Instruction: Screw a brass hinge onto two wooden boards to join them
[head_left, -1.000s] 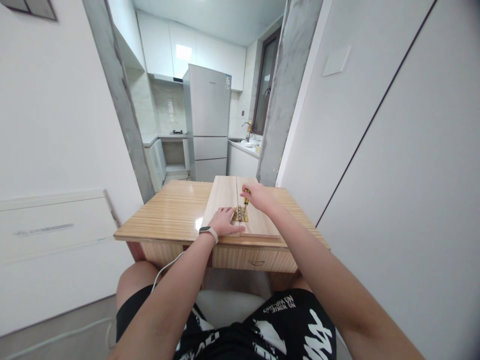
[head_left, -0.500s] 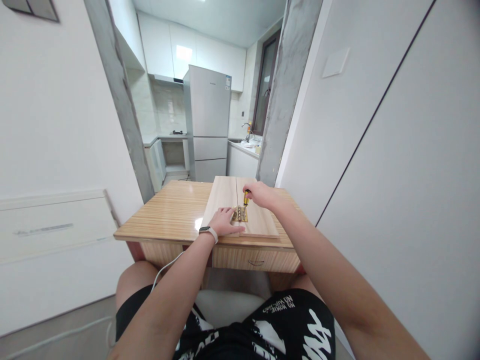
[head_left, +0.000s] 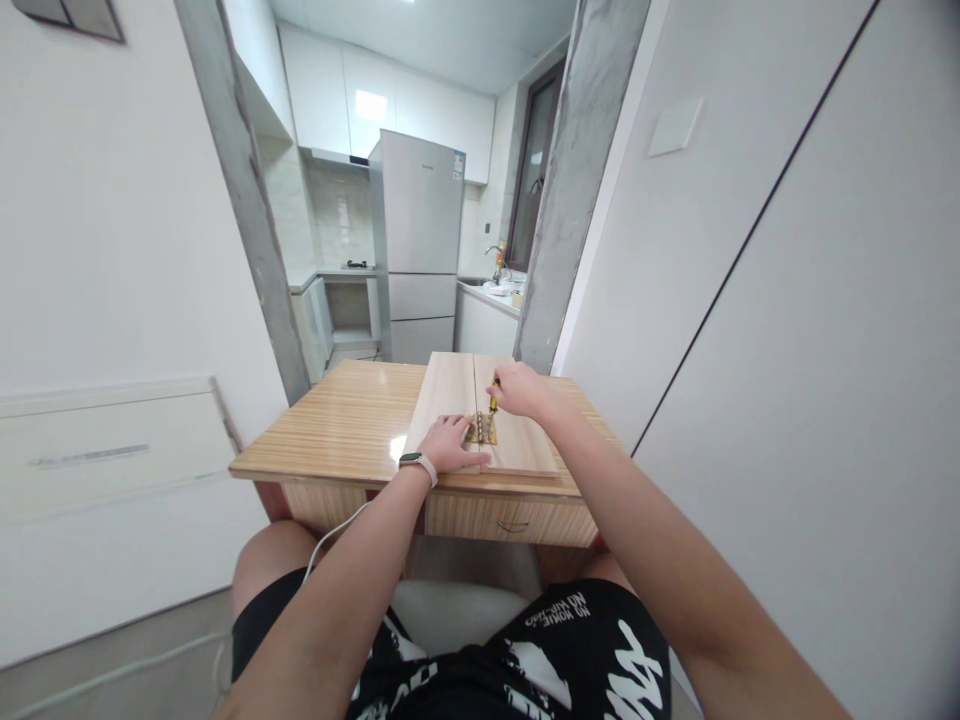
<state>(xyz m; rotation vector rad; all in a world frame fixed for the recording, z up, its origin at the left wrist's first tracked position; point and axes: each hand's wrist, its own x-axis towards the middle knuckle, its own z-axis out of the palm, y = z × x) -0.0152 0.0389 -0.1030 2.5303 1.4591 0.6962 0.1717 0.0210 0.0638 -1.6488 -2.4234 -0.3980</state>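
Two pale wooden boards lie side by side, the left board (head_left: 440, 385) and the right board (head_left: 525, 440), with a narrow seam between them. Across the seam sits a brass-coloured hinge (head_left: 487, 430). My right hand (head_left: 519, 388) is closed around the handle of a yellow and black screwdriver (head_left: 493, 400), held nearly upright with its tip down at the hinge's right leaf. Flat on the boards rests my left hand (head_left: 450, 445), fingers stretched out, its fingertips at the hinge's left leaf and partly covering it. A band with a dark face circles that wrist.
The boards rest on a wood-grain table (head_left: 322, 420) with a drawer (head_left: 480, 520) at its front. A white cable (head_left: 334, 535) hangs by my left leg. A white wall panel (head_left: 787, 350) stands close on the right. Beyond the table is a fridge (head_left: 420, 220).
My right hand has turned slightly around the screwdriver handle, which now shows less of its top. My left hand and the boards stay in place.
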